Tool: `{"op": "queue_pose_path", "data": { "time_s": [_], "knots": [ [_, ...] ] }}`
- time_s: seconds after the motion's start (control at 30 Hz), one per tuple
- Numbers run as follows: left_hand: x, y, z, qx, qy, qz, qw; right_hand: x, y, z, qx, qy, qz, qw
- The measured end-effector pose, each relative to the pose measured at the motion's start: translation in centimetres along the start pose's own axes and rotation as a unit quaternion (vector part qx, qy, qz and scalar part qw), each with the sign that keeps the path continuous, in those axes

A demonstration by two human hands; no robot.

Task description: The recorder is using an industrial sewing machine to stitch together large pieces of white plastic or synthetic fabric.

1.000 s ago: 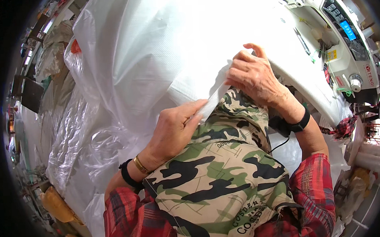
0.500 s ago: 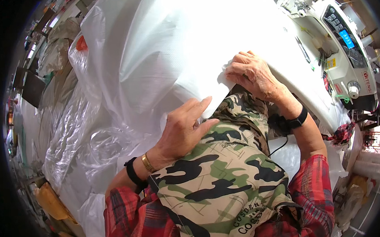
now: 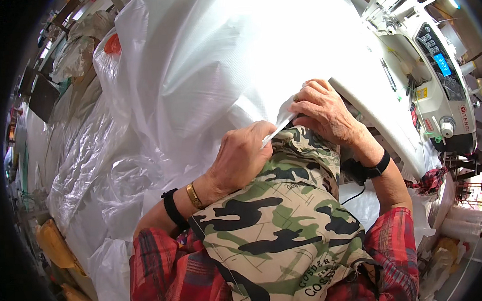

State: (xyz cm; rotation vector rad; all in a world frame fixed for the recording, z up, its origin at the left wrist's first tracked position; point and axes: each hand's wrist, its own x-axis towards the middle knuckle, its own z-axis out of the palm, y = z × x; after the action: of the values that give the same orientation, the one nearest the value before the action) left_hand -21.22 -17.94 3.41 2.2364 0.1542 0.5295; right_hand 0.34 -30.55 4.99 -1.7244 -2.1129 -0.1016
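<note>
Closest to us, the camouflage apron spreads between red plaid sleeves. Just beyond, we've got the left hand, gold bracelet at the wrist, its grip clamped on the narrow folded edge of the white woven plastic sheet. A touch farther, the right hand's grip is pinched on that same edge! The sheet fans away, glaring bright, and off right we spot the white sewing machine, its blue display lit.

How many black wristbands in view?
2: one black wristband on the left wrist, beside the gold-coloured bracelet; another black wristband on the right wrist. Plaid sleeves could hide more.
</note>
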Motion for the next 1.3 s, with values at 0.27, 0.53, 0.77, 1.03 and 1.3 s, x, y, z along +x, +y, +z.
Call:
{"op": "queue_pose_path", "data": {
  "time_s": [0.27,0.53,0.77,1.03,1.3],
  "knots": [
    [1.7,0.7,-0.6,0.14,-0.007,0.081,0.987,0.2,-0.4,0.1,0.006,-0.014,-0.024,1.0],
    [1.3,1.6,-0.6,0.144,0.0,0.09,0.985,0.7,-0.3,0.1,-0.051,-0.036,-0.008,0.998],
    [2.1,1.6,-1.2,0.083,-0.052,0.026,0.995,1.1,1.9,-0.5,-0.009,0.037,0.012,0.999],
    [4.4,-0.3,-1.3,-0.157,-0.104,-0.047,0.981,1.2,2.5,-1.6,0.015,-0.019,0.05,0.998],
    [5.6,-1.2,-2.6,-0.298,-0.139,-0.19,0.925,0.6,7.4,-2.4,0.044,0.027,0.117,0.992]
  ]
}}
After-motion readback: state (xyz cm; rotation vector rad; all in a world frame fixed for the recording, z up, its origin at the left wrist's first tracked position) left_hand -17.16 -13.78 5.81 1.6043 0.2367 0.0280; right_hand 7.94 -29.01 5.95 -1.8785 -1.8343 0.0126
